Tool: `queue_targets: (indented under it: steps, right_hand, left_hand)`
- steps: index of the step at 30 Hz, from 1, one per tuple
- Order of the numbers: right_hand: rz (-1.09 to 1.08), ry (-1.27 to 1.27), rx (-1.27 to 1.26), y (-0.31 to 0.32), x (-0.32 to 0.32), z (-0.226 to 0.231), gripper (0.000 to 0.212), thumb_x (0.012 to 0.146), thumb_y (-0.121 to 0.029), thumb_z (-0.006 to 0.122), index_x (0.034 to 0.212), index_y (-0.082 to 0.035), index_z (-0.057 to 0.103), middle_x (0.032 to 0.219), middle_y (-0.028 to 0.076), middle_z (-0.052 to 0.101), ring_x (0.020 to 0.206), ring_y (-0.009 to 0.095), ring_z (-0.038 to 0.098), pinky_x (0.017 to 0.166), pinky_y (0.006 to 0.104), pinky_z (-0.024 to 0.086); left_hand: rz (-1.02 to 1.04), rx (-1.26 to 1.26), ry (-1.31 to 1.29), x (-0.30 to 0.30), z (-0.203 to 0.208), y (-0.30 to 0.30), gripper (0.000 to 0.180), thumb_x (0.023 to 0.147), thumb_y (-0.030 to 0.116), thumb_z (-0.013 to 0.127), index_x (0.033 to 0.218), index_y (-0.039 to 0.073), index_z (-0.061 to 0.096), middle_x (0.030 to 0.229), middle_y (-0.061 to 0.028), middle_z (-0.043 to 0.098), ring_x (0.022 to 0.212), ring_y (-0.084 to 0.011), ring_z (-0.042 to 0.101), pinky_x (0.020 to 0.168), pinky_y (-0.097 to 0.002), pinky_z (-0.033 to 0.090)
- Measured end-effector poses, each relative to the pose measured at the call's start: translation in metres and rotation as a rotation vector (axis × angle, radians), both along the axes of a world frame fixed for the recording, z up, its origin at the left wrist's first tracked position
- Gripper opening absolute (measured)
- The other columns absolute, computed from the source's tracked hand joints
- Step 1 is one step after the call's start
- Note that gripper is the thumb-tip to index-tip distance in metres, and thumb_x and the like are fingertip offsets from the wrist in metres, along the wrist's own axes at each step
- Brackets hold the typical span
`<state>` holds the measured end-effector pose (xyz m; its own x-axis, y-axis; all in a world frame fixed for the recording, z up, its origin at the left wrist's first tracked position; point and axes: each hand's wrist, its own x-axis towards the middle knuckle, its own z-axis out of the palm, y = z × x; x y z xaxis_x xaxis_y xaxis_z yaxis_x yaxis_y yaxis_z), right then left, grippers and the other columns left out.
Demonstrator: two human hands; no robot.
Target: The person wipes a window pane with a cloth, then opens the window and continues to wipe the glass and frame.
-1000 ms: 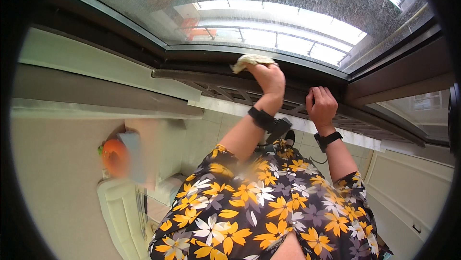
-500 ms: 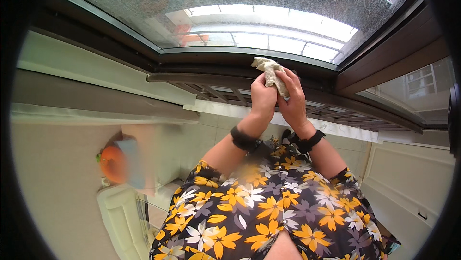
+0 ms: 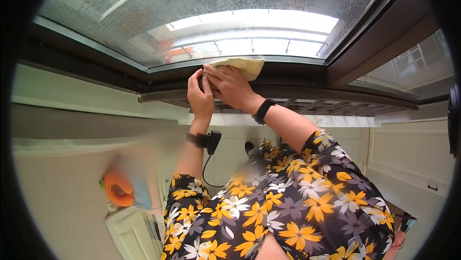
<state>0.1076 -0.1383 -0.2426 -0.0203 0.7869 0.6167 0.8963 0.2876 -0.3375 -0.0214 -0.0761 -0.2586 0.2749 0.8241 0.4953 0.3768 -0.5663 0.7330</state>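
Observation:
A pale cream cloth (image 3: pixel 250 67) is spread against the lower edge of the window frame, its right part sticking out past my fingers. My right hand (image 3: pixel 231 86) lies over it, fingers pointing left and bent onto the fabric. Close beside, my left hand (image 3: pixel 200 98) is curled at the cloth's left end, thumb and fingers bent around it. The fingertips of the two hands nearly meet, and part of the cloth is hidden beneath them. Above the hands rises the window pane (image 3: pixel 201 29), speckled and dusty.
Below the frame runs a dark slatted railing (image 3: pixel 288 98) with a pale marble ledge (image 3: pixel 307 120) under it. A white cabinet (image 3: pixel 408 159) stands at right. Lower left are an orange ring-shaped thing (image 3: pixel 118 188) and a cream padded seat (image 3: pixel 134 233).
Both hands have moved left along the frame with the cloth. The cloth went from bunched between the hands to spread out flatter, with my right hand over it.

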Motion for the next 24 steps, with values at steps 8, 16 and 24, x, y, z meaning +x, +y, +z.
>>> queue_targets:
  steps: [8, 16, 24]
  right_hand:
    - [-0.119, -0.060, 0.016, -0.064, 0.080, -0.003, 0.026, 0.080, -0.002, 0.062, 0.102, -0.009, 0.074, 0.124, 0.001, 0.069, 0.113, 0.023, 0.063, 0.101, 0.0363, 0.049]
    - [-0.512, 0.047, 0.114, -0.151, 0.132, 0.009, 0.019, 0.079, 0.005, 0.069, 0.094, -0.006, 0.074, 0.111, 0.008, 0.067, 0.099, 0.029, 0.062, 0.088, 0.0383, 0.051]
    - [-0.320, 0.195, 0.192, -0.073, 0.073, 0.010, 0.013, 0.074, 0.001, 0.070, 0.084, -0.008, 0.070, 0.093, 0.008, 0.058, 0.090, 0.029, 0.062, 0.076, 0.0395, 0.051]
  left_hand:
    - [-0.182, 0.069, 0.142, -0.002, -0.008, 0.026, 0.028, 0.096, 0.017, 0.065, 0.119, 0.004, 0.054, 0.090, -0.0133, 0.069, 0.079, -0.0282, 0.068, 0.072, -0.0369, 0.053]
    - [-0.145, 0.193, 0.144, 0.002, -0.005, 0.025, 0.028, 0.088, 0.013, 0.072, 0.112, 0.007, 0.060, 0.082, -0.0108, 0.068, 0.073, -0.0301, 0.066, 0.064, -0.0376, 0.052]
    - [-0.113, 0.300, 0.192, 0.002, -0.003, 0.025, 0.027, 0.088, 0.011, 0.072, 0.113, 0.009, 0.061, 0.084, -0.0108, 0.069, 0.076, -0.0305, 0.068, 0.067, -0.0373, 0.054]
